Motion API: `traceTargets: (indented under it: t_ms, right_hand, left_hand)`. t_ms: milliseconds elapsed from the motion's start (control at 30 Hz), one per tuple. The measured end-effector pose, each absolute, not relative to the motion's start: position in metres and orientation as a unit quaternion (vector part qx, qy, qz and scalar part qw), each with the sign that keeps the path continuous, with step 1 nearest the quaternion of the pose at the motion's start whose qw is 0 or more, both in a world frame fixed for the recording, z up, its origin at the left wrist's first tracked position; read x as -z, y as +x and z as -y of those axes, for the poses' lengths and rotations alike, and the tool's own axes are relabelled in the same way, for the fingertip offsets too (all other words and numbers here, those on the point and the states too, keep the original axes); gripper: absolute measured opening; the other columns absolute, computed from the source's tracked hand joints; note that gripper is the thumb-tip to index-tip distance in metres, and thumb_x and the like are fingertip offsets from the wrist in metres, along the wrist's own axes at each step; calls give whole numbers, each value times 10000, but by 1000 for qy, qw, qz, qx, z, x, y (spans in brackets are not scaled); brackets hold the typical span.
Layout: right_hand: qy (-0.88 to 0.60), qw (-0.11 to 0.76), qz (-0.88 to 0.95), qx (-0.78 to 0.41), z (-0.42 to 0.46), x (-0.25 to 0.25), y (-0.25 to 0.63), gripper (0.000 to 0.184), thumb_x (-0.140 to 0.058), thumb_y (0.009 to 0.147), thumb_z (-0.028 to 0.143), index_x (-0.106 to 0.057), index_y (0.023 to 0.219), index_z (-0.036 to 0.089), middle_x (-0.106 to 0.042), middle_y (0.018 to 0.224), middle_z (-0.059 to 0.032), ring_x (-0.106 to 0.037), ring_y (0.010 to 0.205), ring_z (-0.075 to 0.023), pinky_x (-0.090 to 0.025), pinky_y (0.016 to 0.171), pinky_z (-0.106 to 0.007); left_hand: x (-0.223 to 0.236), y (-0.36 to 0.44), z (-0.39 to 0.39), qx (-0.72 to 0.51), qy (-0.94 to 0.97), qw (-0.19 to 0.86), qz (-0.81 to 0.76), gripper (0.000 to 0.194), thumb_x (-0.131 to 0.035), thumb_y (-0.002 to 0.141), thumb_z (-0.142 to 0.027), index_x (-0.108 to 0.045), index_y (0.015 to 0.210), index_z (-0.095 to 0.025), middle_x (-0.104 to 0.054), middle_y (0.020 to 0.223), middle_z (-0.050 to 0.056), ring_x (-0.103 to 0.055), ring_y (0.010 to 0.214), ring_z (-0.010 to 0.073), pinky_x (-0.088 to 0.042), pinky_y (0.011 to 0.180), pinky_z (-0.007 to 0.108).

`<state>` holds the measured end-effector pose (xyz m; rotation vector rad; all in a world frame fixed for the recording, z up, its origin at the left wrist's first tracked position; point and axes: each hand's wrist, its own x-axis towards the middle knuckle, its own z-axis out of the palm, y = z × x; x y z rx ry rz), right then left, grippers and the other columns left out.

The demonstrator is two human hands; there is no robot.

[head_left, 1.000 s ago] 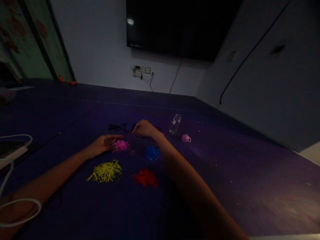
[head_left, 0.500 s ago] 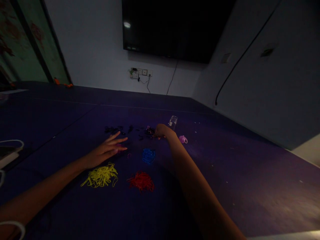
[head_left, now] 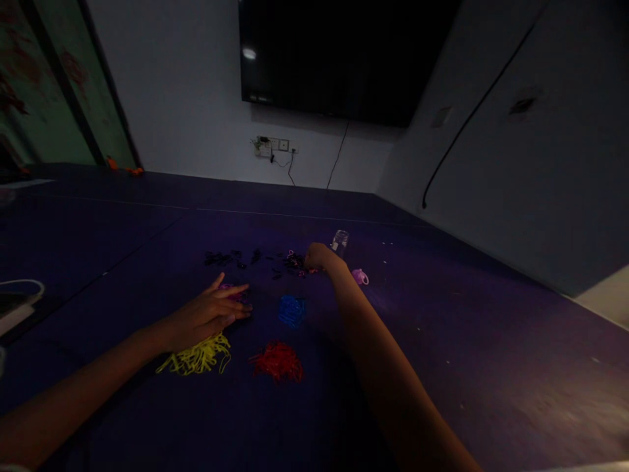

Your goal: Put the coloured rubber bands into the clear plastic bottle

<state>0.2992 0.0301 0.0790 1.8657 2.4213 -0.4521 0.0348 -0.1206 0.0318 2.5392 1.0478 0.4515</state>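
My left hand [head_left: 209,316] is palm down with its fingers spread, by a small pile of purple-pink rubber bands [head_left: 230,293] that it partly covers. Just below its palm lies a heap of yellow rubber bands [head_left: 201,356]. My right hand [head_left: 320,257] is bent down with curled fingers at the edge of a mixed pile of mostly black and some pink bands [head_left: 293,261]; its fingertips are mostly hidden. Between the hands sits a blue pile of bands [head_left: 292,311], with a red pile [head_left: 278,361] nearer me.
A clear plastic jar [head_left: 340,241] stands just behind my right hand, and a pink lid with a ring [head_left: 360,276] lies right of that wrist. More black bands [head_left: 221,258] lie at the back left. A white-edged object [head_left: 19,311] is at far left.
My left hand has come down and nearer to me, now partly over the yellow heap, baring more of the purple-pink pile. My right hand stays at the mixed pile.
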Motion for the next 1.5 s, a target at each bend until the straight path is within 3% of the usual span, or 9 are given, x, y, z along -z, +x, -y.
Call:
traceTargets:
  t_ms: [167,400,533,700,967,1200,1500]
  right_hand:
    - [601,47,-781,162,-32,-74,298,119,-683,663,155,-716,768,110,-707,740,-92,-639,607,-140,-449,536,-188]
    - [587,34,-798,133,-34,-66,294,103,-657,621,75,-713,699,111,-702,738,-114,-654,637,-177,-448,548,-205]
    - [581,-9,-806,113,-36,-69,293,135,-632,697,186,-717,754,98,-699,776,-142,-659,702,-190,-439,564,-200]
    - [563,-109,-817,57,-43,-71,297,160,-625,690,196,-716,777,99,-693,740,-105,-637,698,-161,-422,601,-186]
    - [476,-182,-860,36,-49,-63,301,111,-597,644,113,-680,716,100,-657,708,-44,-557,634,-110,-343,553,-184]
    - [445,-194,-874,8,-47,-66,299,125,-572,649,87,-669,725,105,-647,724,-46,-526,658,-117,-329,588,-197]
    - [430,-193,-881,40,-44,-71,299,289,-515,696,35,-725,874,125,-706,874,-64,-616,790,-138,-420,723,-184]
  left_hand:
    - [-29,29,120,-249,865,174,-398,464,-291,916,-521,-689,1038,-316,-692,1090,1,-417,1276,234,93,1125,467]
    - [-17,19,109,-439,752,158,-466,662,-215,851,-654,-740,804,-253,-724,972,45,-552,1105,265,-220,1097,479]
    - [-18,15,106,-494,673,176,-522,707,-181,850,-652,-723,724,-216,-720,954,73,-570,1068,267,-344,1025,442]
    - [-21,16,108,-498,621,192,-574,742,-138,857,-648,-718,715,-207,-717,956,69,-598,1021,256,-350,1024,410]
    - [-21,17,106,-497,607,207,-584,752,-131,861,-645,-719,729,-195,-718,950,79,-613,997,258,-381,993,407]
    - [-21,16,106,-492,596,232,-590,778,-129,839,-685,-728,735,-199,-719,960,92,-611,1003,265,-374,998,400]
    - [-15,11,103,-490,585,269,-588,805,-131,801,-743,-727,758,-203,-729,934,87,-627,980,273,-406,964,404]
